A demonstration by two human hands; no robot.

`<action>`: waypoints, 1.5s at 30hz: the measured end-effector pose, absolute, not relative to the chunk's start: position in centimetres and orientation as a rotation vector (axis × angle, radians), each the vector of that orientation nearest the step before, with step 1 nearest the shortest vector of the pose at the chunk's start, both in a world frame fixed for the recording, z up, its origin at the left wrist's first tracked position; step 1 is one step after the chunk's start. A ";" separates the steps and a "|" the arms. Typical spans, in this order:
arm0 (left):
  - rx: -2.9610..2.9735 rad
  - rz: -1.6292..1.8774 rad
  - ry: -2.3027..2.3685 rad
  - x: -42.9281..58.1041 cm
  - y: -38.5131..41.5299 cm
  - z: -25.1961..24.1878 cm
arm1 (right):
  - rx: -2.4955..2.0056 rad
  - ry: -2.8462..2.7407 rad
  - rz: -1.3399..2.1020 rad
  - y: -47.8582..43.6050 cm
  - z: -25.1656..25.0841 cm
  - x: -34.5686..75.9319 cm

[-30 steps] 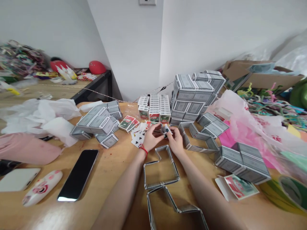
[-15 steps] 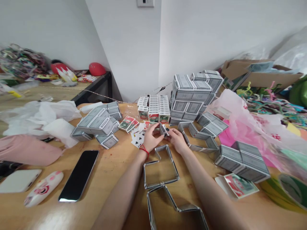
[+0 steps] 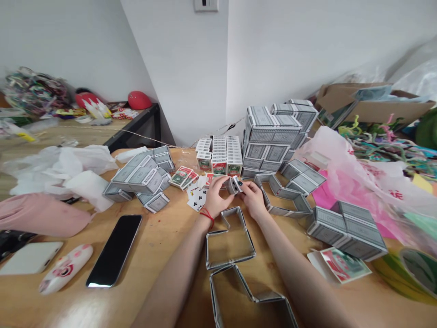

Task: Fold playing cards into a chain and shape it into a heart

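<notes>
Far left, a side table [image 3: 114,132] with a dark metal edge bore a tangle of coloured strands [image 3: 36,93] and a red rounded object [image 3: 139,99], near a pale grey wall. On the main wooden table [image 3: 160,273], left end: crumpled white plastic [image 3: 58,161], pink cloth item [image 3: 44,216], white flat device [image 3: 30,259], black phone [image 3: 114,250] lying flat; beyond it, a patterned card structure [image 3: 138,173].

Middle: face-up cards [image 3: 197,200] lay beside the left hand [image 3: 217,198], red cord at its wrist. Its fingers and those of the right hand [image 3: 253,200] gripped a small bent card piece [image 3: 233,185] between them, in front of the rowed card boxes [image 3: 219,155]; whether it touched the wood, could not tell. Two open card frames [image 3: 230,264] stood nearer, between the forearms.

Right: tall card stack [image 3: 269,136] near the white wall [image 3: 290,50], pinkish plastic bag [image 3: 355,159], cardboard box [image 3: 382,114] behind, yellow-green roll [image 3: 385,273] at the near corner.
</notes>
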State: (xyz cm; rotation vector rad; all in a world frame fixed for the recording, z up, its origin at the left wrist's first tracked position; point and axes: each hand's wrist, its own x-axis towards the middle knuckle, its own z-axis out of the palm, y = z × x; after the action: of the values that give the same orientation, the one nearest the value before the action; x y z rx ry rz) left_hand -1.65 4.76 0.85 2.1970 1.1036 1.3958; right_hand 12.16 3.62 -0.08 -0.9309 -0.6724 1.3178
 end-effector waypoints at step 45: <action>2.329 1.377 1.176 -1.5 4.9 0.5 | -1.020 -0.955 0.984 3.3 0.3 12.0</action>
State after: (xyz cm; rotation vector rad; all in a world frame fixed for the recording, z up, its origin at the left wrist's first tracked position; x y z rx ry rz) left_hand -1.53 4.89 0.53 2.3287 1.1764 1.3775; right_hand 12.04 3.27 0.27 -1.0196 -0.9546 0.9843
